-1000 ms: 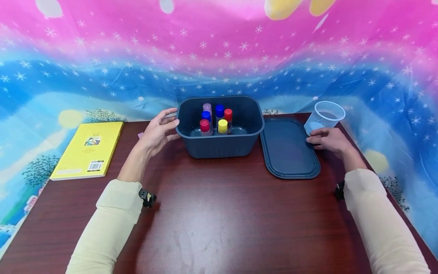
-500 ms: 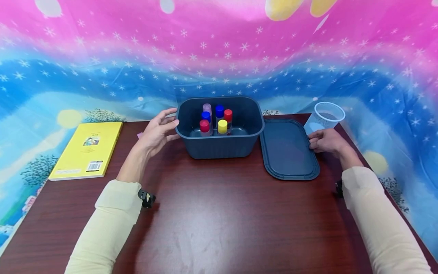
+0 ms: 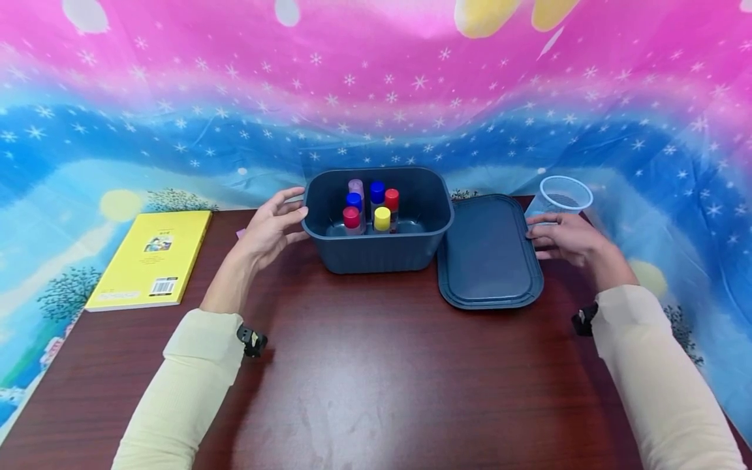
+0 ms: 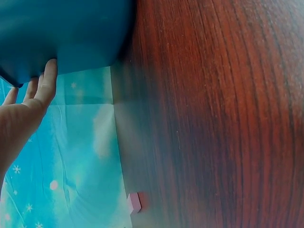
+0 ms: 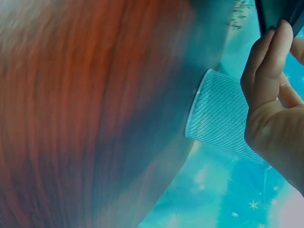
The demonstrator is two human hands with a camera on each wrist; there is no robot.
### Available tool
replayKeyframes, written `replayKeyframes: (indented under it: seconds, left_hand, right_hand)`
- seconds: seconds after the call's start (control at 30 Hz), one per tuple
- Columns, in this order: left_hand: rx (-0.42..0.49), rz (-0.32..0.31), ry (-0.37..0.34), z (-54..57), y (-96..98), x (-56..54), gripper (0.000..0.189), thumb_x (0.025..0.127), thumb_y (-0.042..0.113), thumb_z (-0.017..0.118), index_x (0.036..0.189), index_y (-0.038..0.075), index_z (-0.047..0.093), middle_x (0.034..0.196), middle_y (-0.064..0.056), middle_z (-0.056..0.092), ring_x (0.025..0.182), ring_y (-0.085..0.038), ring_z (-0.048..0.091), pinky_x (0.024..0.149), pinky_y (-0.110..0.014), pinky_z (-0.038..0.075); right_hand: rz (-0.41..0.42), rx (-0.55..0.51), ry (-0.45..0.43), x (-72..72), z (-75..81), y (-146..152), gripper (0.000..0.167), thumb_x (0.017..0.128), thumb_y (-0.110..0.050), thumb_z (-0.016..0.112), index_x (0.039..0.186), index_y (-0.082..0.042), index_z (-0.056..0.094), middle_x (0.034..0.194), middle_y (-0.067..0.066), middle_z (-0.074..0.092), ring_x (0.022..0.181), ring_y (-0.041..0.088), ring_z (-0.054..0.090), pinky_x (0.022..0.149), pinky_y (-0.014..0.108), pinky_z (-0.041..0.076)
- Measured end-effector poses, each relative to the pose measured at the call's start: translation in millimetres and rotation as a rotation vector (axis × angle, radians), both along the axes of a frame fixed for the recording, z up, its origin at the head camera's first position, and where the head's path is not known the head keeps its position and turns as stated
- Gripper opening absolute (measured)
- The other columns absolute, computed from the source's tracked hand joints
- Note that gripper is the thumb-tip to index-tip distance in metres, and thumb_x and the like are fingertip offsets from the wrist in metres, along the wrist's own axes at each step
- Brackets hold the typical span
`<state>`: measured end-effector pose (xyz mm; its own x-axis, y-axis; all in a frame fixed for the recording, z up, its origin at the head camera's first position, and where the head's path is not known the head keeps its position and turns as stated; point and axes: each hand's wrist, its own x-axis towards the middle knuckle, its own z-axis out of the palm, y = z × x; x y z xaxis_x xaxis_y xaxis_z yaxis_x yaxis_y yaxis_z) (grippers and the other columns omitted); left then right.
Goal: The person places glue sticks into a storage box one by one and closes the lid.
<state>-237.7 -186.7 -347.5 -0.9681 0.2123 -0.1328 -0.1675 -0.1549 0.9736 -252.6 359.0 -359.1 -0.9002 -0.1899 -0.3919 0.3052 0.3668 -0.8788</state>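
A dark blue-grey plastic bin (image 3: 376,254) stands at the back of the table, with several capped markers upright inside, among them one with a yellow cap (image 3: 382,217). My left hand (image 3: 267,225) rests its fairly straight fingertips on the bin's left end; the left wrist view shows those fingers (image 4: 47,85) along the outer wall. Right of the bin, my right hand (image 3: 566,238) pinches the right edge of the matching lid (image 3: 490,254). In the right wrist view the lid's edge (image 5: 280,14) sits between thumb and fingers, raised off the table. The lid's left side overlaps the bin's right end.
Behind the right hand is a white mesh pen cup (image 3: 561,196) near the table's right edge. A yellow book (image 3: 153,258) lies at the left. A small pink block (image 4: 134,203) lies near the back edge. Patterned cloth (image 3: 376,85) hangs behind the table.
My right hand has taken hold of the lid's right edge and lifted it; the lid has shifted slightly left towards the bin. My left hand and the bin stay put.
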Motion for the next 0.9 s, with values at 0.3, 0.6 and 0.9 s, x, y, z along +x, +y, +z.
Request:
replayKeyframes:
  seconds: [0.3,0.6,0.9]
  left_hand:
    - [-0.011,-0.011,0.007,0.4,-1.8,-1.6,0.059,0.104,0.012,0.056,0.158,0.014,0.032,0.158,-0.016,0.030,0.141,-0.036,0.037,0.110,-0.052,0.041]
    - [-0.028,-0.027,0.008,3.0,1.0,-1.6,0.060,0.104,0.012,0.057,0.159,0.013,0.031,0.160,-0.017,0.029,0.144,-0.037,0.034,0.111,-0.052,0.040]
    - [-0.081,-0.029,0.023,3.2,-3.6,-3.1,0.060,0.104,0.014,0.058,0.158,0.014,0.032,0.158,-0.016,0.031,0.142,-0.034,0.036,0.107,-0.048,0.046]
  right_hand:
    - [-0.060,-0.061,0.125,7.1,18.9,-4.8,0.055,0.104,-0.009,0.055,0.152,0.004,0.033,0.098,-0.005,0.069,0.089,0.008,0.070,0.077,0.032,0.061]
    - [-0.183,-0.200,0.191,20.2,45.3,8.8,0.030,0.100,-0.002,0.061,0.120,-0.021,0.071,0.095,0.000,0.072,0.082,0.013,0.073,0.071,0.032,0.061]
    - [-0.256,-0.321,0.246,32.5,65.3,19.8,0.025,0.096,-0.006,0.068,0.109,-0.026,0.076,0.098,-0.002,0.071,0.088,0.010,0.070,0.068,0.030,0.061]
